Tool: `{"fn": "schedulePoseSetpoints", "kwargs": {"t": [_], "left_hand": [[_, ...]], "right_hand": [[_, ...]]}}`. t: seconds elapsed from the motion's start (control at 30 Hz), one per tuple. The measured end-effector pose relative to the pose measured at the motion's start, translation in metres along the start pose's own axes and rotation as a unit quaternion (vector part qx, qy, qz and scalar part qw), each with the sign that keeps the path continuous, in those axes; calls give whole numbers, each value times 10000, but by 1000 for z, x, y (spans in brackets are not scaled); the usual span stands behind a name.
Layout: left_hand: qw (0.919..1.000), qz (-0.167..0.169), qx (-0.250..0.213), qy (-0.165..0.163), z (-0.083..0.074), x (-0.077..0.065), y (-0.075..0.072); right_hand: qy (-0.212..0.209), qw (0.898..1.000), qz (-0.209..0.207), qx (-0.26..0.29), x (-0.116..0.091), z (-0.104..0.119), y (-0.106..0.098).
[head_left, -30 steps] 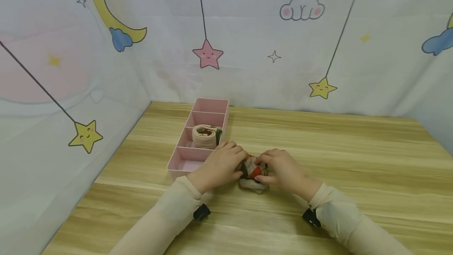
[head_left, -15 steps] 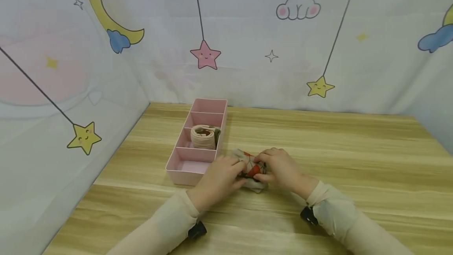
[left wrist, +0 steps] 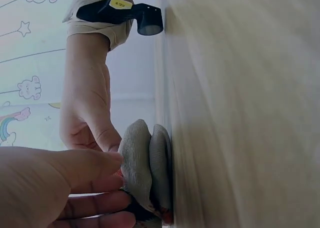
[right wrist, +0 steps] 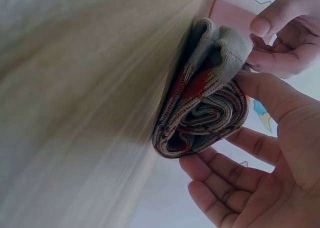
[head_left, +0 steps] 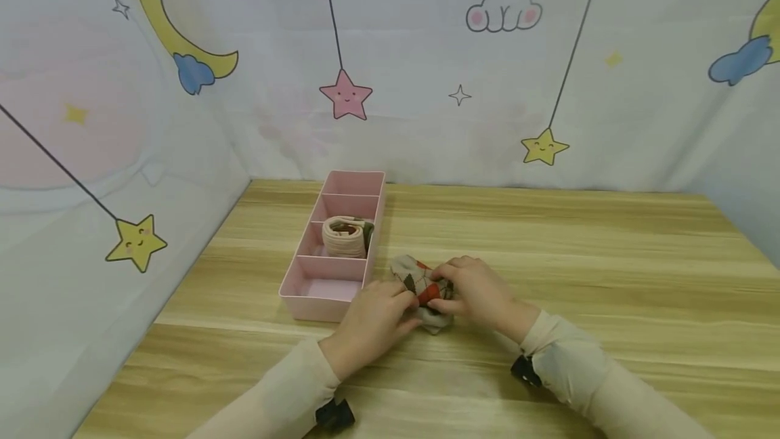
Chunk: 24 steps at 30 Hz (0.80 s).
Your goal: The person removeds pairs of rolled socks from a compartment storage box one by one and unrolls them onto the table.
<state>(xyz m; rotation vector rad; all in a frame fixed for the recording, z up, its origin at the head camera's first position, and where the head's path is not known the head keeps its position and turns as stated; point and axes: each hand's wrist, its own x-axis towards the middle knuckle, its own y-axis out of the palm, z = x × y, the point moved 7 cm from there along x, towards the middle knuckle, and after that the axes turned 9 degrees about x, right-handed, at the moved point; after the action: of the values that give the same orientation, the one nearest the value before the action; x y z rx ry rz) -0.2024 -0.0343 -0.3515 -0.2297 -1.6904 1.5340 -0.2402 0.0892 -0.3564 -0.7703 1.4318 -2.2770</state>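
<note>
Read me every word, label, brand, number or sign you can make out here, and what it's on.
No text reads clearly.
Yellow label on the right wrist camera: characters too small and blurred to read.
Box, held sock, boxed sock: no lettering visible.
Backdrop: drawings, no words visible.

white backdrop on three sides | printed pink star, yellow moon | wood-grain tabletop
</note>
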Motion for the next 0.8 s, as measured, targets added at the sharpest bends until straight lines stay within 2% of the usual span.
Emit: {"fn": "schedulePoseSetpoints", "kwargs": {"t": [0.2,0.37,0.57,0.8], "left_hand": [[9995,137,48,271,-3,-3,5],[9993,300,-85,205,-3,-3,13],[9993,228,-166,232,-3,-5,18],[9992,194,-26,336,-5,-6,18]], "right_hand": [[70,9996,111,-268,1,2,1],[78,9983,220,-542,3,0,3],[-66,9972,35,-748,8,-2,-1],[-250,9956,-150,-890,16,-3,-7]]}}
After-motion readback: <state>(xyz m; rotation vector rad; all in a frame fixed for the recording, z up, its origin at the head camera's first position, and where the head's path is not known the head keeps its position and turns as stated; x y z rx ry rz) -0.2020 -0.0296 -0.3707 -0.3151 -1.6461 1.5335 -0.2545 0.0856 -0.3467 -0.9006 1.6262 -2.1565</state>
